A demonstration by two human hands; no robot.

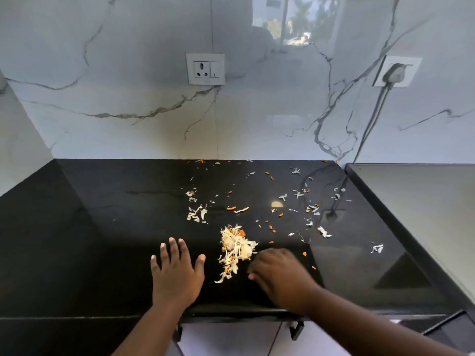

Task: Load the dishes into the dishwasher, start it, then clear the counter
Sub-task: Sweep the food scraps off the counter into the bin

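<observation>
Hands: left hand (177, 271) flat, fingers spread, holding nothing; right hand (279, 272) loosely curled, raking | scrap pile (236, 249) between them, near counter (102, 227) edge | sweep far-right strays inward first

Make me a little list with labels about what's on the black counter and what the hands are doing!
surface: black stone counter
mess: heap of vegetable scraps near the front edge, between the two hands
loose bits: scattered peelings spread toward the back and right
left hand: flat on the counter, fingers straight and spread, left of the heap
right hand: fingers bent, resting on the counter beside the heap
wall: empty socket; plugged-in socket at right
task stage: counter not yet cleared
</observation>
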